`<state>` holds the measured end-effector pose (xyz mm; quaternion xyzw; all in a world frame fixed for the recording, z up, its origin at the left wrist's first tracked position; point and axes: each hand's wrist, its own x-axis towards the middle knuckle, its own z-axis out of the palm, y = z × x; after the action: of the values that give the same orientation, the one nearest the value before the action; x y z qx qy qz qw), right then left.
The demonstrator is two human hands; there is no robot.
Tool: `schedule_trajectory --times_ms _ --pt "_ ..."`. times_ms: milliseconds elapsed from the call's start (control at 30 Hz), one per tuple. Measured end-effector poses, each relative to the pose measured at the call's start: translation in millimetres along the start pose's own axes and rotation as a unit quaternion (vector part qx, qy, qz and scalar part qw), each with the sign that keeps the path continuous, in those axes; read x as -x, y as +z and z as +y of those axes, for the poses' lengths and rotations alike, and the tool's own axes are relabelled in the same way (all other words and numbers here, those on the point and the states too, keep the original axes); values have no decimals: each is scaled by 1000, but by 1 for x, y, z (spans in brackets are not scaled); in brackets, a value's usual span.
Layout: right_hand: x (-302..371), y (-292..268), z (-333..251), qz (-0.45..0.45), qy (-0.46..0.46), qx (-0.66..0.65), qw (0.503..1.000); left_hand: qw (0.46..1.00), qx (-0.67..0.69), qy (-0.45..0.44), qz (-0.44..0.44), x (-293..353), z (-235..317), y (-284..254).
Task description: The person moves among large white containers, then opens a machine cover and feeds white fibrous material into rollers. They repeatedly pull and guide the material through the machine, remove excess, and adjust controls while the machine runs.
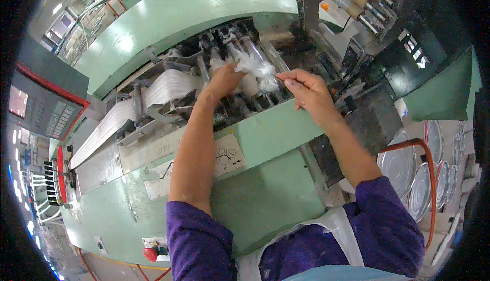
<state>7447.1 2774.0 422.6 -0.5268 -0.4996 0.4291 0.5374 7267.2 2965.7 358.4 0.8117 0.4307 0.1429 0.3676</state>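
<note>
1. Work location: loose white fibre (256, 67) lies across the metal rollers (203, 69) of the green machine (278, 133), right of the white sliver bands (168, 86).
2. Left hand (226, 80): at the fibre's edge; fingertips obscured, grip cannot be determined.
3. Right hand (309, 94): thumb and forefinger pinched on a thin dark item (278, 78), too small to identify.
4. Current step (judged): working fibre at the rollers by hand.
5. Next move: likely requires a fine pinch, fingers clear of rollers.

1 left grip (226, 80), 1 right grip (310, 95), 1 red button (150, 254), 1 control panel (38, 111).
</note>
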Motion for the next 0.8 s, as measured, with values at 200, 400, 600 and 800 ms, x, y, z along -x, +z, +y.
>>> schedule_trajectory --times_ms 200,400,600,800 --pt "5 -5 1 -13 -20 -8 1000 991 55 48 110 -17 -17 7" --pt "4 -7 3 30 -27 -89 995 957 152 34 246 -6 -7 -7" --pt "4 -9 1 55 -16 -130 990 853 457 61 246 28 46 -49" --pt "2 -8 1 51 -22 -122 991 936 -313 107 120 28 54 -4"
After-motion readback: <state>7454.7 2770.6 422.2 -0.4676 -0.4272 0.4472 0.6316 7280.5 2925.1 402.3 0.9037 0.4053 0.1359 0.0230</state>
